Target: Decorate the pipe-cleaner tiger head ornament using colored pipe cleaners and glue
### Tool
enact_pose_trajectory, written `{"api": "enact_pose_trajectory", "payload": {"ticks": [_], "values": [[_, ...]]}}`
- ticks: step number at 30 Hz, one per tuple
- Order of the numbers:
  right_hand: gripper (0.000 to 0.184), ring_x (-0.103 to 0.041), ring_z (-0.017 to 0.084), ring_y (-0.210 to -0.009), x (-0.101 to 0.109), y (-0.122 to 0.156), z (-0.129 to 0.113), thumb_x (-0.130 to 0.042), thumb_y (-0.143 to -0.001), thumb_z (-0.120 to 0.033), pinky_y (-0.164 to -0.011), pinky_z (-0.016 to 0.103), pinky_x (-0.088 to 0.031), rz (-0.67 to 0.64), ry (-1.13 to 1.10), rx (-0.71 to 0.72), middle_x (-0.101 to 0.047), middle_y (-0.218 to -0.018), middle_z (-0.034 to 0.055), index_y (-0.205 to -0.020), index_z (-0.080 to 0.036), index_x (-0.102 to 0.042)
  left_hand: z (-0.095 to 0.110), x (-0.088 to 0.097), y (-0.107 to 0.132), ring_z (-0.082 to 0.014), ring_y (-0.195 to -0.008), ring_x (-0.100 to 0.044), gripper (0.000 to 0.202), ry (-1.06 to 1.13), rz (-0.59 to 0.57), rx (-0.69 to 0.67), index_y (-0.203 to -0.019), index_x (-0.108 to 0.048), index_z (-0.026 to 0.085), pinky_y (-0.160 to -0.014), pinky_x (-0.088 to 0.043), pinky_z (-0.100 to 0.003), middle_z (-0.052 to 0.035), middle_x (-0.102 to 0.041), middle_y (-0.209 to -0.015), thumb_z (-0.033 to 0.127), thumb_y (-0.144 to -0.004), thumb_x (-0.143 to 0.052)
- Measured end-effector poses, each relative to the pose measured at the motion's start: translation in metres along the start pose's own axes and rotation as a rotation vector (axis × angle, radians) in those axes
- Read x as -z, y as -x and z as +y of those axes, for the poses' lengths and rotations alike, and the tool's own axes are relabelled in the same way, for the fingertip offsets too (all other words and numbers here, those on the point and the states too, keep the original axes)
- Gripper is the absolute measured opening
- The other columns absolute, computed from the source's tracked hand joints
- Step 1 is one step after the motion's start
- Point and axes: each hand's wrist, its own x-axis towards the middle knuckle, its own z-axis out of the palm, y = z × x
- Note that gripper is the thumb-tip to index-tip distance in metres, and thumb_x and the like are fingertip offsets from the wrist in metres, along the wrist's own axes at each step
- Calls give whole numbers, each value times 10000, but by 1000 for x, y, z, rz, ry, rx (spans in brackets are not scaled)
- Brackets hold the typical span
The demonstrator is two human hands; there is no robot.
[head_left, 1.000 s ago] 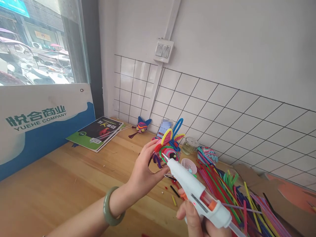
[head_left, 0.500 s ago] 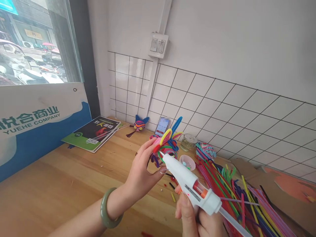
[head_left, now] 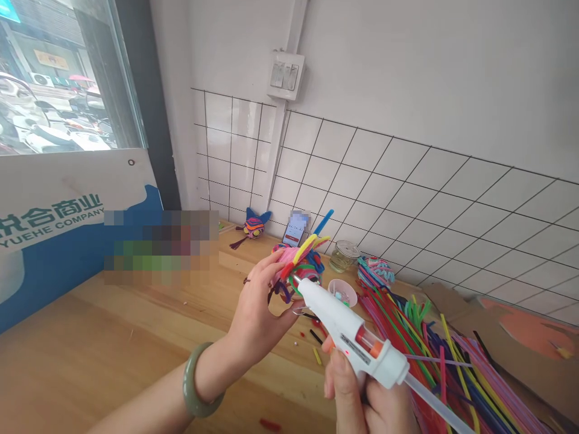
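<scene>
My left hand (head_left: 257, 307), with a green bangle at the wrist, is closed round a many-coloured pipe-cleaner figure (head_left: 300, 265) with yellow, pink and blue loops, held up above the wooden table (head_left: 90, 337). My right hand (head_left: 366, 401) grips a white hot glue gun (head_left: 350, 334) with an orange trigger. The gun's metal tip touches the figure's lower right side. A clear glue stick juts out of the gun's back toward the lower right.
A heap of coloured pipe cleaners (head_left: 434, 355) lies at the right beside cardboard sheets (head_left: 520, 337). Behind the figure stand a small pink bowl (head_left: 342, 293), a glass jar (head_left: 342, 255), a phone (head_left: 296, 228) against the tiled wall, and a small finished figure (head_left: 253, 226). Short pipe-cleaner scraps litter the table.
The view has drifted a little to the right. The figure has tilted in my left hand, and the glue gun's tip stays against it.
</scene>
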Motion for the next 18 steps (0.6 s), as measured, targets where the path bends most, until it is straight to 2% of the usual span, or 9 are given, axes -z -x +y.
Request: {"api": "enact_pose_trajectory", "payload": {"ticks": [4, 12, 18], "values": [[268, -592, 170, -517, 1, 0, 0, -552, -914, -428, -417, 223, -464, -1, 18, 16, -575, -578, 13, -978, -183, -641, 1, -2, 2, -302, -1279, -494, 538, 12, 33, -23, -1231, -397, 234, -942, -493, -458, -188, -504, -1354, 174, -778, -681], [278, -582, 166, -525, 3, 1, 0, -550, -915, -411, -390, 215, -418, -16, 33, 6, -568, -598, 18, -1035, -172, -625, 1, -2, 2, -289, -1243, -523, 502, -16, 22, -45, -1179, -395, 220, -905, -497, -426, -202, -516, -1337, 163, -772, -683], [312, -542, 161, -470, 3, 2, -4, -534, -912, -455, -414, 236, -434, -7, 55, -34, -517, -540, -6, -995, -169, -627, 1, -2, 1, -285, -1241, -521, 505, -14, 22, -58, -1171, -401, 219, -923, -485, -420, -197, -511, -1344, 167, -762, -694]]}}
